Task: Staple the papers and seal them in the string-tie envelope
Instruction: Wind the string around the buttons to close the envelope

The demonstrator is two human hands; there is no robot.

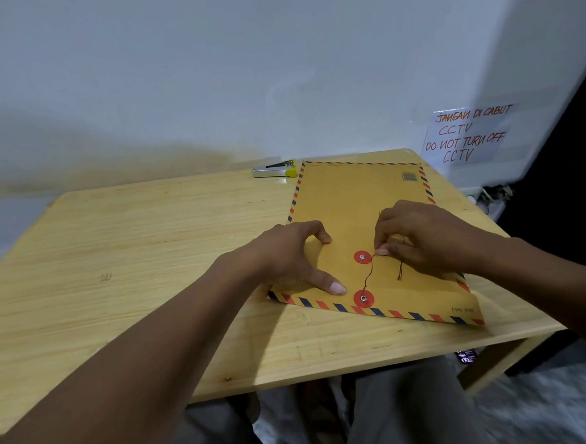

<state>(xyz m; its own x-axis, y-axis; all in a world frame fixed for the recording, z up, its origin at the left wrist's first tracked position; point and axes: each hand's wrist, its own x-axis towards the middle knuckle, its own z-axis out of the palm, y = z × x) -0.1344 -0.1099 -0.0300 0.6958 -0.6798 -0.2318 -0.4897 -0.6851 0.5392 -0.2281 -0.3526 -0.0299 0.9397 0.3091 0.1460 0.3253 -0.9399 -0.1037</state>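
The flat kraft-brown string-tie envelope with its red-and-blue striped border [360, 217] lies at the right half of the pale wooden table [149, 251], flap end nearest the person. Its thin dark string [368, 275] runs from the lower red paper washer [363, 298] up past the upper red paper washer [362, 257], where the right hand [423, 238] pinches it between fingertips, a loose tail dangling below. The left hand [297, 256] is spread open and pressed flat on the envelope, pinning it down. No loose papers are visible, so they are probably already stapled and inside; the small silver stapler with a yellow-green end [274, 169] sits unused at the table's far edge, just beside the envelope's corner. What seems left is winding the string round the washers.
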